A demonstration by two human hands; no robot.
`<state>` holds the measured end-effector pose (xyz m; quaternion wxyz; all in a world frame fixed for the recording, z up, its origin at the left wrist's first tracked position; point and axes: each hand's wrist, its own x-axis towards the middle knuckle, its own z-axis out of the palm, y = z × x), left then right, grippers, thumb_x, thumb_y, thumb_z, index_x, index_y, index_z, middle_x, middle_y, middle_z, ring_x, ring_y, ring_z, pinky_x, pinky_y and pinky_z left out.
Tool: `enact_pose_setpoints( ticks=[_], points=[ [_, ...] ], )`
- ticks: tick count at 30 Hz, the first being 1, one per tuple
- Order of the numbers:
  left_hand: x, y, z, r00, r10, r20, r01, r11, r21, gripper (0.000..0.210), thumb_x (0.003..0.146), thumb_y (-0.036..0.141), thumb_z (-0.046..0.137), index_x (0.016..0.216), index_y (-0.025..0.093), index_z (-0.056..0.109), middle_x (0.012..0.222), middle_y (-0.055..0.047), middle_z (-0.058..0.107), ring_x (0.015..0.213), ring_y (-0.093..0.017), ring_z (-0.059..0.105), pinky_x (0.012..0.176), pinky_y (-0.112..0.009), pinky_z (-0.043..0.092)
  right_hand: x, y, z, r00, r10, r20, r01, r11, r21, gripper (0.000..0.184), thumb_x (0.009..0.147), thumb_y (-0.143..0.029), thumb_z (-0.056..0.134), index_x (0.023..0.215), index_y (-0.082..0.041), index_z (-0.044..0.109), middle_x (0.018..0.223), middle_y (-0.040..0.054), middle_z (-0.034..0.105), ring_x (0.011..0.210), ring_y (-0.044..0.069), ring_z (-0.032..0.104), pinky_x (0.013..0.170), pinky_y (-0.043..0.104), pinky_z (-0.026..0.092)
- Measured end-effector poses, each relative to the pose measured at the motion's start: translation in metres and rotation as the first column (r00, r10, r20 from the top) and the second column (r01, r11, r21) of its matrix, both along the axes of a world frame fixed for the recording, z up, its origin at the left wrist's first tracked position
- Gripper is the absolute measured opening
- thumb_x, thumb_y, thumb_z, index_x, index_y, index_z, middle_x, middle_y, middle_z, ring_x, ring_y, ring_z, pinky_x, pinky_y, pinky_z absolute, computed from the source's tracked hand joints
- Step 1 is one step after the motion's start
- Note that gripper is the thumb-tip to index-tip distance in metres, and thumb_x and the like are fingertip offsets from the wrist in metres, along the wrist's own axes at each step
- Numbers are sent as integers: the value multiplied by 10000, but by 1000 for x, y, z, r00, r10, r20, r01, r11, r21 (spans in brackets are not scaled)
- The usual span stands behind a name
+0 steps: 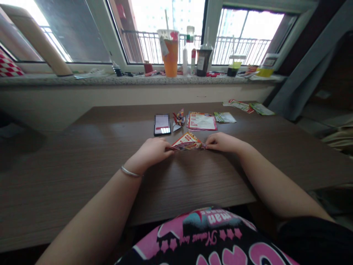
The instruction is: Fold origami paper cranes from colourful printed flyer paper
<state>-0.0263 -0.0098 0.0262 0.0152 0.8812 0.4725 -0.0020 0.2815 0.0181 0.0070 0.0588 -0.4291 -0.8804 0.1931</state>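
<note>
A folded sheet of colourful printed paper (188,142) is held between my two hands, just above or on the brown table. My left hand (154,152) pinches its left corner, the thumb and fingers pressed together. On the other side, my right hand (222,142) grips the narrow, crumpled right tip. Part of the paper stands up in a pointed flap with white and red print. Just beyond it lie a folded paper figure (179,118) in similar print and a stack of printed sheets (202,121).
Left of the paper figure lies a phone (162,124) with its screen lit. Green-white packets (225,117) and more leaflets (239,105) lie at the back right of the table (91,154). On the windowsill (110,81) stand an orange drink cup (171,55), a dark cup (203,60) and bottles.
</note>
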Motion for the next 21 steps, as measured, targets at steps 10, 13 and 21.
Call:
enact_pose_setpoints(
  ticks=[10,13,21],
  points=[
    [14,-7,-2,990,142,8,-142,986,92,486,918,565,392,836,220,724,828,-75,734,777,-231,655,651,-305,393,-9,-6,2,987,-157,-43,158,987,20,261,847,-378,600,993,-197,719,788,21,724,666,149,609,593,240,412],
    [16,-7,-6,987,163,0,-162,977,139,487,916,564,387,891,209,719,824,-90,731,784,-256,667,643,-321,405,-13,-8,3,977,-211,-35,213,976,44,276,834,-403,627,1010,-198,688,743,14,700,615,133,585,555,230,380],
    [19,-9,-10,983,173,-64,-155,962,222,480,894,599,448,909,181,685,852,-121,727,833,-304,679,675,-350,445,-20,-10,-1,974,-223,42,219,972,82,283,806,-434,661,1000,-229,647,897,28,714,736,160,608,599,243,387]
  ],
)
